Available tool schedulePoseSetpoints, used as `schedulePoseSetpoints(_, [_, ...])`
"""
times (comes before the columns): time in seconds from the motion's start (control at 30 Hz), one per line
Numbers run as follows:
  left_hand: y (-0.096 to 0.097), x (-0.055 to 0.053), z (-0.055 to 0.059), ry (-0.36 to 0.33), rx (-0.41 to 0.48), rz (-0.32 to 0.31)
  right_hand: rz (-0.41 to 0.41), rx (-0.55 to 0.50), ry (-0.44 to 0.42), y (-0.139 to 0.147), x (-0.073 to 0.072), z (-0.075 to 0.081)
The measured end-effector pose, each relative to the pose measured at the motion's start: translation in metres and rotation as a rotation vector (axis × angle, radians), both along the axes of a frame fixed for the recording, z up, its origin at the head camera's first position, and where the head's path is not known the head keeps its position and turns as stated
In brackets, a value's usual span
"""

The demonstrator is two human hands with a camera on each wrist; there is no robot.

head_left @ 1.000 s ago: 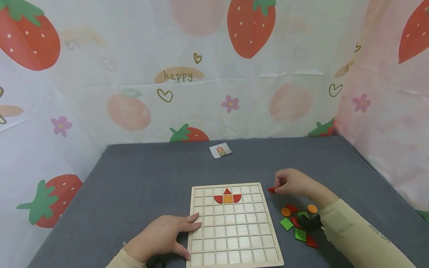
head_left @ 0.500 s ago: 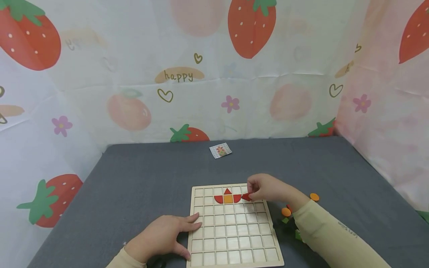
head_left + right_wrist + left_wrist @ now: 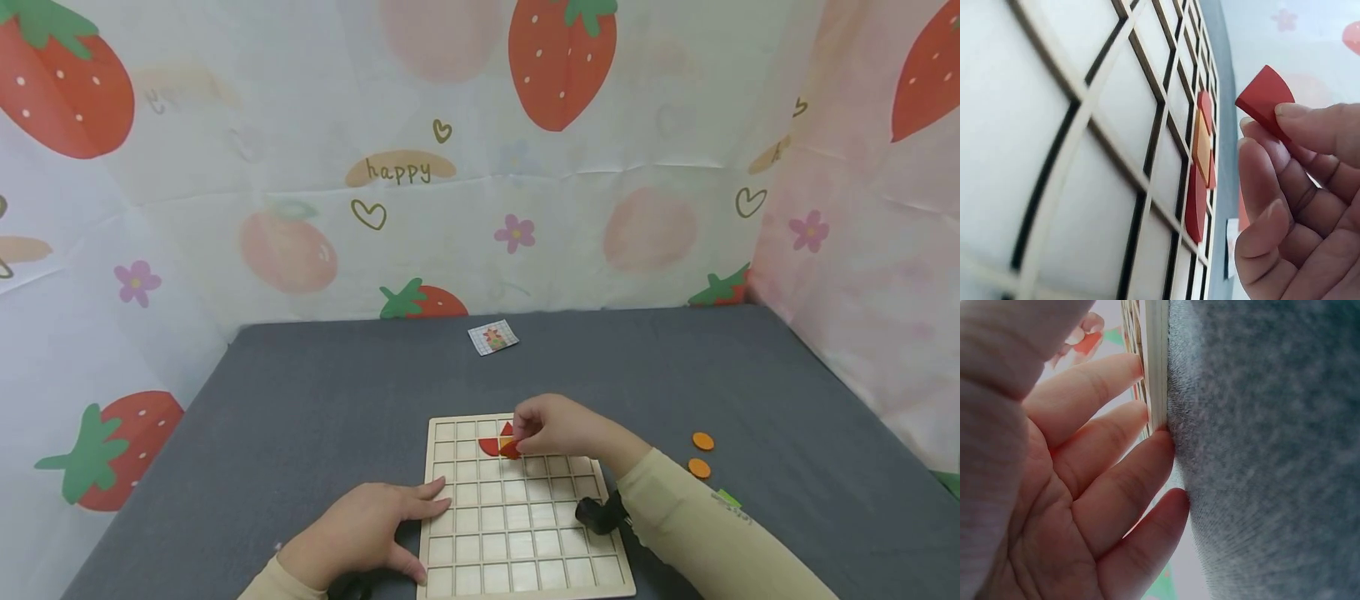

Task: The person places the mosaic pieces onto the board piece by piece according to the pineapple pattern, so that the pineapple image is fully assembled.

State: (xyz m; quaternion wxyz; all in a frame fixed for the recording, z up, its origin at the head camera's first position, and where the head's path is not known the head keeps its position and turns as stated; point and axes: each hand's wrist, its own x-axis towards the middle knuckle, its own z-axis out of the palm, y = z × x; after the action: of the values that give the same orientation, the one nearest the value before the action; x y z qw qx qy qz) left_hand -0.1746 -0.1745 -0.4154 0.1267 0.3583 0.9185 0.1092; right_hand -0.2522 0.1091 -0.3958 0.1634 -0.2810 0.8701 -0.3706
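Note:
My right hand (image 3: 562,429) pinches a red quarter-circle piece (image 3: 1267,94) between thumb and finger, above the upper part of a wooden grid board (image 3: 491,517). On the board, an orange square piece (image 3: 1204,147) sits in a cell with red pieces around it, among them a red triangle (image 3: 507,429) and a red rounded piece (image 3: 488,447). The right hand partly hides this group in the head view. My left hand (image 3: 367,529) rests against the board's left side, its fingers extended; in the left wrist view, fingertips (image 3: 1132,365) touch the edge.
Two orange discs (image 3: 702,441) and a green piece (image 3: 727,497) lie right of the board; the right sleeve (image 3: 697,525) hides other pieces there. A small picture card (image 3: 492,337) lies at the back of the grey cloth-covered table (image 3: 337,375). A black wrist device (image 3: 598,515) hangs over the board.
My right hand has carried the red piece leftward from beside the loose pieces to over the filled cells of the board. My left hand and the board have stayed put.

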Motion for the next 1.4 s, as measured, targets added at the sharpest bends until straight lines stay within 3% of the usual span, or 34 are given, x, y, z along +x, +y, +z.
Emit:
schedulePoseSetpoints(0.17, [-0.001,0.0,0.0,0.022,0.004,-0.008,0.009,0.047,0.02,-0.012,0.0,0.001])
schedulePoseSetpoints(0.4, [-0.001,0.0,-0.001,0.001,0.001,-0.009,0.035,0.136,0.09,-0.028,-0.003,-0.003])
schedulePoseSetpoints(0.63, [-0.001,0.0,-0.002,0.01,0.004,-0.009,-0.003,0.179,0.07,-0.041,-0.003,-0.006])
schedulePoseSetpoints(0.9, [-0.001,0.0,-0.002,0.012,0.007,-0.011,-0.045,0.205,0.058,-0.044,0.0,-0.006])
schedulePoseSetpoints(1.4, [-0.001,0.0,-0.002,0.012,0.011,-0.01,-0.013,0.246,0.102,-0.043,0.001,-0.008])
